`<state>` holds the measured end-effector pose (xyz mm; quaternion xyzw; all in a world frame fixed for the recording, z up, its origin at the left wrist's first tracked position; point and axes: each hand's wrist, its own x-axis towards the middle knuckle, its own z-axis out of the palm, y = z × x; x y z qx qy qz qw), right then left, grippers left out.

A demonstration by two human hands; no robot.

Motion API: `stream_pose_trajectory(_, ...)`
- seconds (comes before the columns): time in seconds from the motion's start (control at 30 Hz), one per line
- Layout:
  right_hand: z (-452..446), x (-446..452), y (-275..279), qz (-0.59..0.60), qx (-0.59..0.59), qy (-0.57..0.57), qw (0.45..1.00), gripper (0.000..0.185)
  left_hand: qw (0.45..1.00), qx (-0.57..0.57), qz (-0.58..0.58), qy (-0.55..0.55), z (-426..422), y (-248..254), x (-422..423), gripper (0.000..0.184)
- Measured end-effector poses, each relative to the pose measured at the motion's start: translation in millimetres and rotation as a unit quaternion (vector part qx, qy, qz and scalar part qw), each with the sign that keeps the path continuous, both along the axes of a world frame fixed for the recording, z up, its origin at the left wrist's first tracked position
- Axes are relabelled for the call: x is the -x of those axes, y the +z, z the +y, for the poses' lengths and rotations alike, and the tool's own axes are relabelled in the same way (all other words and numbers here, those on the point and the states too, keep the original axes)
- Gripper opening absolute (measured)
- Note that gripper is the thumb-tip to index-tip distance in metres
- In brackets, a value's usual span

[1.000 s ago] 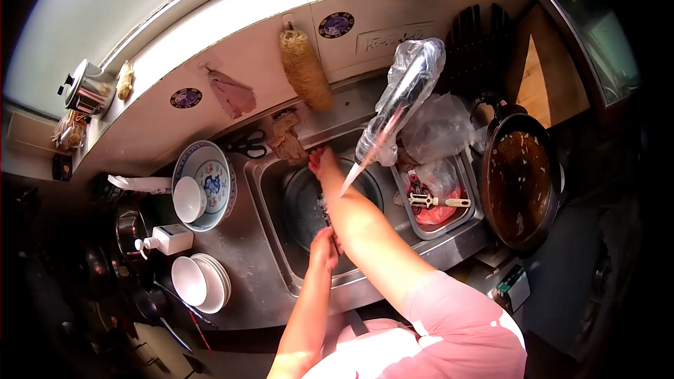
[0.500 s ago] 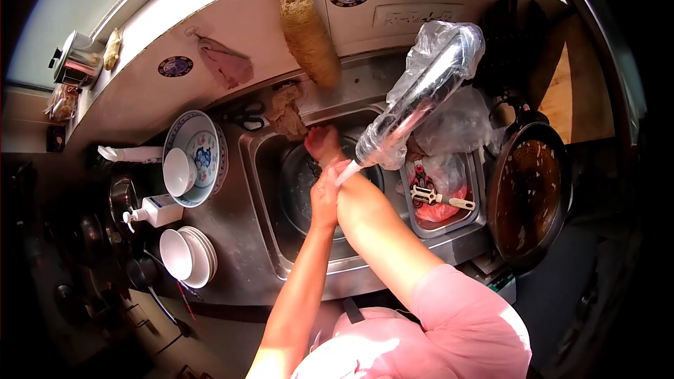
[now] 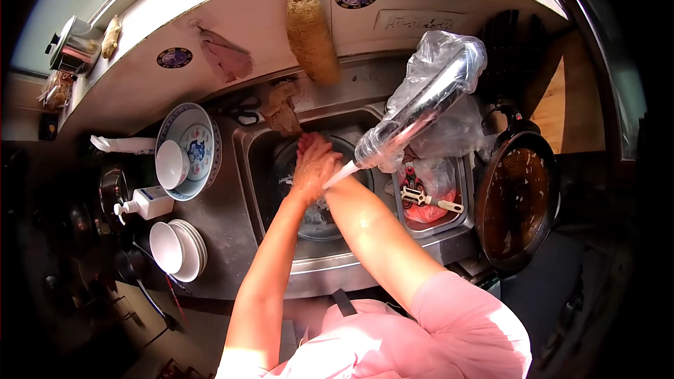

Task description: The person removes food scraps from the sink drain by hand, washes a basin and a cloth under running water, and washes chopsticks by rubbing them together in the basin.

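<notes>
Both my hands meet over the metal sink [image 3: 261,216], under a stream of water [image 3: 340,174]. My left hand [image 3: 313,168] lies across the back of my right hand [image 3: 305,142], its fingers closed round it. Most of the right hand is hidden beneath, so its fingers do not show clearly. The water lands by my right wrist. It comes from a chrome faucet [image 3: 428,102] wrapped in clear plastic. A round basin [image 3: 330,228] sits in the sink below my hands.
Right of the sink, a tray [image 3: 430,229] holds a peeler [image 3: 428,200] and plastic bags; a dirty wok [image 3: 516,196] stands beyond. At left are a patterned bowl [image 3: 200,151], stacked white bowls [image 3: 168,247] and a pump bottle [image 3: 151,203]. A loofah [image 3: 312,38] hangs behind.
My left hand has slid from the right wrist up onto the back of the right hand. Both hands have shifted slightly left, and the view has shifted a little.
</notes>
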<state>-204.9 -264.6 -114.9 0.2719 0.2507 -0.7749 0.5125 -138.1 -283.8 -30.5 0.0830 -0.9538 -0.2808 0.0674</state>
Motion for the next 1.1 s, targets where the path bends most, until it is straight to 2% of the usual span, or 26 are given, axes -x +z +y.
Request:
stream_pose_trajectory(0.03,13,-1,1,0.005,-0.005,-0.005,1.000,0.028,0.994,-0.037,0.004,0.101,2,9,3,0.029)
stream_pose_trajectory(0.1,39,-3,4,0.198,-0.072,0.142,0.967,0.028,0.956,-0.125,-0.016,0.264,10,13,14,0.031)
stream_pose_trajectory(0.2,65,23,15,0.467,-0.163,0.338,0.800,0.028,0.902,-0.230,-0.023,0.366,20,-12,16,0.032)
stream_pose_trajectory(0.23,90,31,21,0.610,-0.210,0.328,0.690,0.025,0.902,-0.233,-0.023,0.363,25,-26,12,0.032)
stream_pose_trajectory(0.27,118,44,37,0.730,-0.248,0.309,0.557,0.023,0.838,-0.388,-0.068,0.377,31,-36,8,0.032)
stream_pose_trajectory(0.3,137,59,45,0.664,-0.284,0.308,0.620,0.021,0.749,-0.531,-0.110,0.381,36,-40,2,0.032)
stream_pose_trajectory(0.33,149,79,55,0.592,-0.315,0.304,0.677,0.020,0.795,-0.479,-0.130,0.348,43,-39,-2,0.031)
stream_pose_trajectory(0.37,159,95,104,0.565,-0.305,0.239,0.728,0.018,0.837,-0.425,-0.151,0.312,50,-38,-9,0.030)
stream_pose_trajectory(0.4,163,106,146,0.645,-0.302,0.096,0.695,0.019,0.920,-0.294,-0.101,0.240,54,-41,-18,0.023)
stream_pose_trajectory(0.43,165,126,161,0.647,-0.388,0.064,0.653,0.018,0.918,-0.293,-0.105,0.244,58,-50,-28,0.023)
stream_pose_trajectory(0.5,166,174,162,0.686,-0.408,-0.038,0.601,0.019,0.839,-0.368,-0.132,0.378,64,-68,-50,0.019)
stream_pose_trajectory(0.53,160,199,167,0.745,-0.409,-0.042,0.526,0.021,0.780,-0.385,-0.258,0.420,57,-29,-48,0.028)
stream_pose_trajectory(0.57,157,225,144,0.825,-0.414,-0.090,0.375,0.026,0.779,-0.383,-0.255,0.427,56,-42,-61,0.028)
stream_pose_trajectory(0.6,151,255,132,0.768,-0.452,0.070,0.448,0.027,0.811,-0.317,-0.218,0.440,56,-66,-83,0.033)
stream_pose_trajectory(0.63,141,272,129,0.746,-0.464,0.147,0.455,0.027,0.838,-0.248,-0.182,0.451,53,-78,-100,0.039)
stream_pose_trajectory(0.7,132,280,127,0.729,-0.469,0.213,0.451,0.027,0.830,-0.252,-0.213,0.451,47,-77,-111,0.041)
stream_pose_trajectory(0.73,131,280,125,0.730,-0.465,0.214,0.453,0.027,0.790,-0.333,-0.183,0.480,46,-78,-114,0.041)
stream_pose_trajectory(0.8,132,270,127,0.732,-0.442,0.184,0.485,0.027,0.740,-0.413,-0.148,0.510,42,-73,-114,0.040)
stream_pose_trajectory(0.83,136,262,128,0.728,-0.420,0.152,0.520,0.027,0.687,-0.483,-0.146,0.523,40,-68,-112,0.041)
stream_pose_trajectory(0.87,141,246,131,0.715,-0.391,0.100,0.571,0.027,0.629,-0.550,-0.142,0.531,40,-64,-111,0.043)
stream_pose_trajectory(0.93,157,180,146,0.662,-0.318,-0.054,0.677,0.027,0.609,-0.569,-0.146,0.532,40,-69,-112,0.043)
stream_pose_trajectory(0.97,161,138,149,0.675,-0.362,-0.118,0.632,0.029,0.593,-0.587,-0.152,0.530,38,-73,-110,0.043)
stream_pose_trajectory(1.0,171,99,134,0.555,-0.245,-0.039,0.794,0.029,0.574,-0.593,-0.123,0.552,40,-82,-109,0.039)
stream_pose_trajectory(1.03,170,58,108,0.566,-0.235,0.045,0.789,0.031,0.574,-0.591,-0.120,0.554,40,-86,-107,0.039)
stream_pose_trajectory(1.07,158,22,87,0.442,-0.228,0.205,0.843,0.036,0.553,-0.598,-0.101,0.571,39,-90,-104,0.037)
stream_pose_trajectory(1.1,136,-4,93,0.356,-0.209,0.333,0.848,0.043,0.533,-0.604,-0.084,0.587,36,-95,-103,0.034)
